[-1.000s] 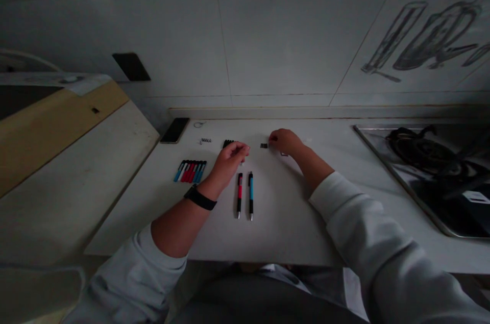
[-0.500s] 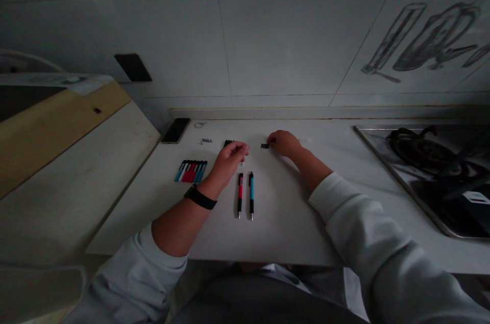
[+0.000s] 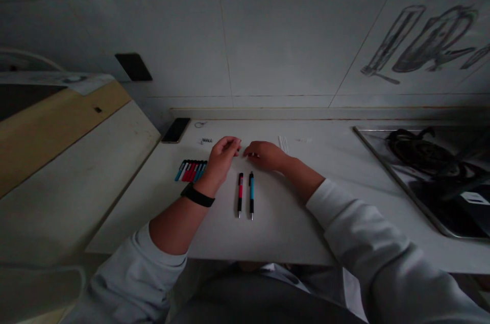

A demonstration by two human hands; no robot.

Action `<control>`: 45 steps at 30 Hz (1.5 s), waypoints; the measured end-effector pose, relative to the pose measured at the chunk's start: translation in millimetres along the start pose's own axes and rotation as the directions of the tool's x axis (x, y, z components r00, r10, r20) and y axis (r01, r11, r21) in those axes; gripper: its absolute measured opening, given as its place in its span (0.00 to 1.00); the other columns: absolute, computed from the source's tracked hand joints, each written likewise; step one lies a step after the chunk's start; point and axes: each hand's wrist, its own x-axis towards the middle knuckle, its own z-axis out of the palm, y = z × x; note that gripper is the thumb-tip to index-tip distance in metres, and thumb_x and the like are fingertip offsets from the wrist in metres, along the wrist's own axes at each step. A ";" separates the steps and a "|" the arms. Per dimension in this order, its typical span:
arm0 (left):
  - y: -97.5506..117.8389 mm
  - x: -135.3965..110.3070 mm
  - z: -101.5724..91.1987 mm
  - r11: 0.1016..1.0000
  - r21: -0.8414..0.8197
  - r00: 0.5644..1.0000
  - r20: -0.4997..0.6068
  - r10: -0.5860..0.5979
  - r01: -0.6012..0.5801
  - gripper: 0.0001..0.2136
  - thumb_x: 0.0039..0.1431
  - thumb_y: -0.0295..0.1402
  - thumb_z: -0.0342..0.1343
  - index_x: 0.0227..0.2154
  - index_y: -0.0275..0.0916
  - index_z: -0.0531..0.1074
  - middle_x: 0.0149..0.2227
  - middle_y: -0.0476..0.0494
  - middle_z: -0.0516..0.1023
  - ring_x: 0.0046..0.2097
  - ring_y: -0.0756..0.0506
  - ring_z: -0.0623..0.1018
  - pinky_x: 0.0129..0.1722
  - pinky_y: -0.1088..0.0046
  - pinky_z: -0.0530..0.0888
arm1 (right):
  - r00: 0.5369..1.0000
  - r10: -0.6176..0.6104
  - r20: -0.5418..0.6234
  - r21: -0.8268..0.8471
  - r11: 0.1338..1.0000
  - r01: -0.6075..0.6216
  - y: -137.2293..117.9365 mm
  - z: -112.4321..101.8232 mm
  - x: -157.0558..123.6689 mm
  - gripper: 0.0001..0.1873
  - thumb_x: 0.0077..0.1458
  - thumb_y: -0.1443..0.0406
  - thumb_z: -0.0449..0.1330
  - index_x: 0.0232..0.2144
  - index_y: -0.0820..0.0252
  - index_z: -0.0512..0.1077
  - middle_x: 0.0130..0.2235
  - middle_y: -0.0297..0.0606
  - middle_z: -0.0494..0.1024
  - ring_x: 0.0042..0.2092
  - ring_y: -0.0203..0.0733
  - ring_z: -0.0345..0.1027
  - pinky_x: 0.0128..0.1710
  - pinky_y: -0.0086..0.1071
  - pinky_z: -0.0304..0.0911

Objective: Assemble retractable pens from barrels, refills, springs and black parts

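Note:
My left hand (image 3: 225, 154), with a black band on the wrist, is closed in a pinch over the white counter. A tiny dark bit shows at its fingertips, too small to name. Close by on the right, my right hand (image 3: 264, 154) is also closed, fingers bent down; what it may hold is hidden. Below the hands lie a red pen (image 3: 240, 195) and a blue pen (image 3: 251, 195), side by side with their metal tips toward me. Left of my left hand is a row of coloured pen barrels (image 3: 190, 171). Small springs (image 3: 206, 140) lie behind them.
Thin white sticks (image 3: 283, 144) and small pale pieces (image 3: 304, 140) lie right of my hands. A phone (image 3: 176, 130) and a small ring-shaped item (image 3: 199, 124) are at the back left. A gas stove (image 3: 424, 160) borders the right side, a pale board (image 3: 95, 155) the left.
My right hand has moved left and toward me, from beside the small black pieces to near my left hand. My left hand has shifted slightly left and away from me.

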 end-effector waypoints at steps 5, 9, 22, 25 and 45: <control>-2.5 1.6 -0.3 1.000 0.003 1.000 -0.008 0.005 -0.005 0.14 0.59 0.46 0.64 0.37 0.39 0.76 0.34 0.47 0.76 0.32 0.50 0.72 0.36 0.73 0.70 | 0.997 -0.045 0.056 -0.052 0.998 0.048 -17.7 16.5 0.3 0.10 0.63 0.69 0.60 0.42 0.58 0.81 0.46 0.43 0.80 0.44 0.43 0.73 0.43 0.31 0.61; -3.3 2.4 -1.3 1.000 0.010 1.000 -0.008 0.006 -0.006 0.14 0.59 0.46 0.64 0.36 0.39 0.76 0.34 0.47 0.76 0.32 0.50 0.73 0.36 0.73 0.71 | 1.000 -0.008 -0.004 -0.018 1.000 0.008 -14.6 5.2 -1.8 0.10 0.63 0.69 0.59 0.43 0.59 0.79 0.44 0.43 0.81 0.42 0.42 0.73 0.42 0.31 0.61; -7.3 1.2 -4.3 0.999 0.022 0.999 0.021 -0.036 0.036 0.14 0.58 0.45 0.66 0.36 0.39 0.77 0.34 0.47 0.77 0.33 0.50 0.73 0.36 0.74 0.71 | 0.762 0.394 -0.515 0.162 0.917 -0.365 67.6 -128.2 -64.8 0.09 0.60 0.62 0.61 0.39 0.59 0.80 0.38 0.41 0.83 0.37 0.42 0.74 0.42 0.35 0.67; -11.4 2.3 -5.7 0.999 0.035 0.998 0.039 -0.038 0.037 0.14 0.58 0.46 0.66 0.37 0.39 0.77 0.34 0.46 0.77 0.33 0.50 0.73 0.36 0.73 0.71 | 0.695 0.509 -0.508 0.110 0.839 -0.534 98.9 -136.6 -88.3 0.09 0.58 0.65 0.62 0.39 0.59 0.81 0.36 0.41 0.83 0.38 0.43 0.74 0.42 0.36 0.66; -9.4 0.2 -2.0 0.996 0.052 0.994 0.082 -0.070 0.066 0.13 0.58 0.44 0.66 0.35 0.39 0.77 0.33 0.47 0.76 0.32 0.50 0.72 0.35 0.74 0.70 | 0.717 0.687 -0.120 -0.163 0.698 -0.697 170.6 -78.6 -114.0 0.18 0.51 0.74 0.64 0.45 0.59 0.81 0.43 0.41 0.85 0.41 0.41 0.76 0.42 0.30 0.65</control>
